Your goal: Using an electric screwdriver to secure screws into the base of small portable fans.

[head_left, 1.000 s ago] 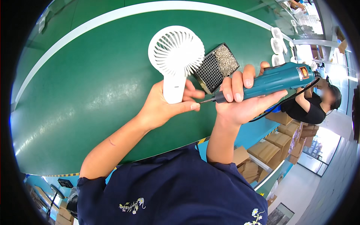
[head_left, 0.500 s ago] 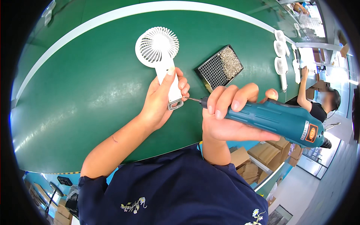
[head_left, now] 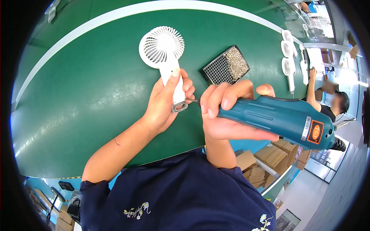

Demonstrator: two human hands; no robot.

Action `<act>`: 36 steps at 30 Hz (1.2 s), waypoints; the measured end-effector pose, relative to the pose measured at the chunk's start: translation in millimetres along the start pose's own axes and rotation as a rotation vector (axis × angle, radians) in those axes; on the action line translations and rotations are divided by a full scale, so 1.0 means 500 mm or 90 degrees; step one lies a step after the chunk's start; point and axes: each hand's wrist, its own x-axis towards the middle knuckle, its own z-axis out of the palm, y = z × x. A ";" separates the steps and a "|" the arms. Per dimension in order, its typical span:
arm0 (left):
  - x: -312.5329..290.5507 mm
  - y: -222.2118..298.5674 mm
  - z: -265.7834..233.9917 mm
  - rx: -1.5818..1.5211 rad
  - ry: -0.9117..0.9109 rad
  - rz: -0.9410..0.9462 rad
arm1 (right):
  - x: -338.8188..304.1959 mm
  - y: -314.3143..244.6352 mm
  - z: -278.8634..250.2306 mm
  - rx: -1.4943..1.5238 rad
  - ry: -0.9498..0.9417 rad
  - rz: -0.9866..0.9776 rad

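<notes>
My left hand [head_left: 165, 98] is closed round the handle of a white handheld fan [head_left: 162, 48], whose round grille points away from me over the green table. A grey loop [head_left: 180, 107] sits at the handle's near end. In my right hand [head_left: 227, 107] is a teal electric screwdriver [head_left: 273, 118], held nearly level with its body reaching to the right. Its thin bit meets the fan's handle end beside the loop; the exact contact point is too small to make out. Beyond my right hand lies a black screw tray [head_left: 216, 71], with many small screws heaped in its right part.
Several white fans [head_left: 287, 67] lie in a row at the table's right side. A co-worker [head_left: 335, 106] reaches toward that side. Cardboard boxes [head_left: 271, 157] stand below the table at the right. A pale strip [head_left: 173, 4] runs along the table's far side.
My right hand has brought the screwdriver a little to the left, so its bit is now at the fan's handle end. The fan and my left hand have hardly moved.
</notes>
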 end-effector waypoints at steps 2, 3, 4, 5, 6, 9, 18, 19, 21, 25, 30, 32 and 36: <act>0.002 -0.001 0.003 -0.005 -0.004 -0.001 | 0.000 -0.003 0.000 0.002 -0.011 0.004; 0.002 -0.001 0.004 -0.010 -0.007 0.000 | 0.000 -0.005 0.000 0.007 -0.022 0.009; 0.002 0.000 0.005 -0.010 -0.007 -0.001 | 0.001 -0.006 -0.002 0.006 -0.022 0.008; 0.002 0.000 0.006 -0.008 -0.013 -0.004 | 0.001 -0.009 -0.004 0.001 -0.038 0.012; 0.002 0.001 0.006 -0.005 -0.018 -0.007 | 0.002 -0.012 -0.006 -0.003 -0.055 0.016; 0.008 -0.004 -0.005 -0.035 -0.044 -0.007 | 0.015 -0.045 0.000 -0.001 -0.060 0.012; -0.001 0.001 -0.004 -0.019 -0.044 0.013 | 0.060 -0.095 -0.105 -0.260 0.165 -0.124; -0.001 0.002 -0.006 -0.025 -0.044 0.013 | 0.060 -0.092 -0.105 -0.263 0.164 -0.125; 0.000 0.003 -0.003 -0.022 -0.042 0.012 | 0.058 -0.087 -0.106 -0.391 0.232 -0.114; 0.000 0.005 -0.002 -0.030 -0.030 0.016 | 0.048 -0.083 -0.137 -0.352 0.251 -0.086; 0.004 0.007 0.001 -0.032 -0.038 0.012 | 0.054 -0.078 -0.134 -0.364 0.247 -0.083; 0.002 0.007 0.003 -0.032 -0.032 0.001 | 0.054 -0.077 -0.135 -0.365 0.246 -0.078; 0.002 0.004 0.003 0.001 -0.031 0.010 | 0.053 -0.077 -0.133 -0.374 0.247 -0.068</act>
